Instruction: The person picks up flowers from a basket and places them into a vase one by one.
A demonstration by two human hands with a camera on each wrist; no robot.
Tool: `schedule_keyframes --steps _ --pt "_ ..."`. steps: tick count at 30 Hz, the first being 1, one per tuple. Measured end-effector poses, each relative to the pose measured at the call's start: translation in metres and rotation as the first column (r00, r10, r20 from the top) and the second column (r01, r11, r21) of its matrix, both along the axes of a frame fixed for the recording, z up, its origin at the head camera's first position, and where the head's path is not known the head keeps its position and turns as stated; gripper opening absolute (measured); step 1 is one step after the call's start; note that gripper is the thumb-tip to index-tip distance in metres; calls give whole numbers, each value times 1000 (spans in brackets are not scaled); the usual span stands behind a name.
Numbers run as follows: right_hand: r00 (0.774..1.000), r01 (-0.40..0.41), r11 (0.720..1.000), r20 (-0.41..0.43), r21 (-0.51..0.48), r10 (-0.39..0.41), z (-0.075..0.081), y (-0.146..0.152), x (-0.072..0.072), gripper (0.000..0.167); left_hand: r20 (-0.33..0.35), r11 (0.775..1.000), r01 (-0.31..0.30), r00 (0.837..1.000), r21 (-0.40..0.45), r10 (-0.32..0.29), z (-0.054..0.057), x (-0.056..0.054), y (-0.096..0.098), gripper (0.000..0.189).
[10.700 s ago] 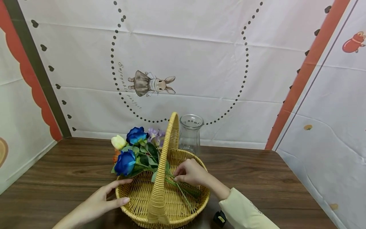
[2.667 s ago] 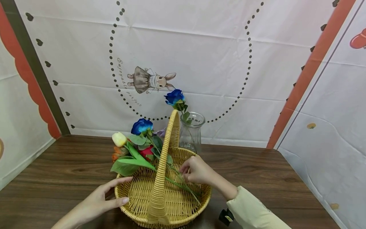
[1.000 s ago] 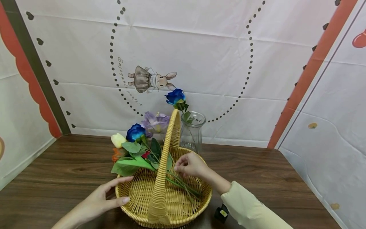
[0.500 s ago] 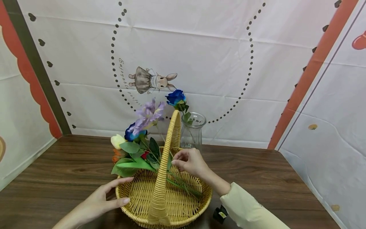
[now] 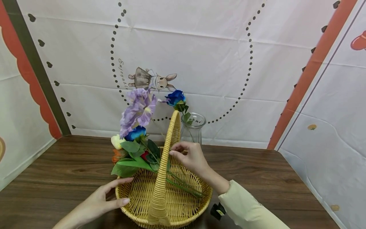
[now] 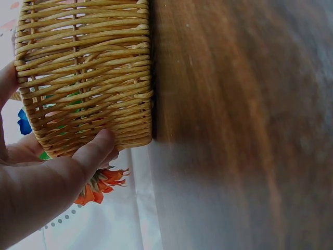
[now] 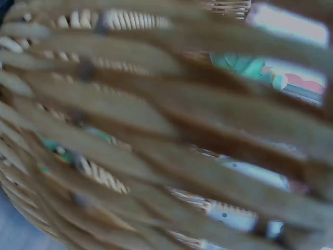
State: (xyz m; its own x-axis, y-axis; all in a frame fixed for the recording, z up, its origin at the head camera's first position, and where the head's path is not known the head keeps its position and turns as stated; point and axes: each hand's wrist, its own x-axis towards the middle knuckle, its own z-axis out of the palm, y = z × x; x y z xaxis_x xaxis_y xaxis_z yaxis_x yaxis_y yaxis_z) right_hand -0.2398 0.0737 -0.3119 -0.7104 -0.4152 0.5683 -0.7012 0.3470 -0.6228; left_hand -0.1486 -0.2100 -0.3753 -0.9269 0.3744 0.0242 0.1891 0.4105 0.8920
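Note:
My right hand (image 5: 192,158) pinches the thin stem of an artificial purple flower (image 5: 138,109) above the yellow wicker basket (image 5: 137,219). Its large ruffled bloom rises left of the basket handle (image 5: 160,178), which hides part of the stem. On the basket's left side, my left hand (image 5: 105,197) grips the rim; in the left wrist view its fingers (image 6: 101,146) lie against the woven wall. Inside lie a blue rose (image 5: 136,133), a pale tulip (image 5: 117,142), an orange flower (image 5: 116,156) and a red bloom (image 5: 145,156). In the right wrist view, blurred wicker (image 7: 156,104) hides the right hand.
Behind the basket stands a clear glass vase (image 5: 192,127) with one blue rose (image 5: 175,98) upright in it. A small black object (image 5: 218,211) is by the right sleeve. A printed white cloth (image 5: 217,70) hangs behind the wooden table (image 5: 251,181).
Over the last second the purple flower has risen and swung left in front of the blue rose, the right hand lifting slightly. Earlier, one blue rose went into the vase. The left hand stays put.

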Motion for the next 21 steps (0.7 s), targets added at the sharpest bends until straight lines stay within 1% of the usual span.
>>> schedule_keyframes --steps 5,8,10,14,15,17,19,21 --pt "998 -12 996 -61 86 18 8 5 0 3 -21 1000 -4 1000 -6 4 -1 1 0 48" --pt "993 -8 991 -119 134 25 14 13 -1 3 -14 1000 -5 1000 -7 5 0 1 0 49" --pt "983 -9 988 -181 156 38 19 20 -2 4 -3 1000 -4 1000 -5 4 0 1 0 49" --pt "940 8 979 -337 202 62 30 34 -5 6 22 1000 -4 1000 4 4 1 1 0 51" --pt "928 17 977 -367 214 64 33 38 -6 7 29 1000 -5 1000 6 5 2 1 0 51" --pt "913 44 971 -403 235 56 37 45 -8 7 38 1000 -7 999 8 7 2 1 0 52" --pt "913 63 967 -406 246 44 39 54 -10 8 48 1000 -12 999 8 12 2 1 1 52" --pt "918 89 961 -396 260 23 39 62 -11 8 61 1000 -14 998 7 14 2 0 0 53"
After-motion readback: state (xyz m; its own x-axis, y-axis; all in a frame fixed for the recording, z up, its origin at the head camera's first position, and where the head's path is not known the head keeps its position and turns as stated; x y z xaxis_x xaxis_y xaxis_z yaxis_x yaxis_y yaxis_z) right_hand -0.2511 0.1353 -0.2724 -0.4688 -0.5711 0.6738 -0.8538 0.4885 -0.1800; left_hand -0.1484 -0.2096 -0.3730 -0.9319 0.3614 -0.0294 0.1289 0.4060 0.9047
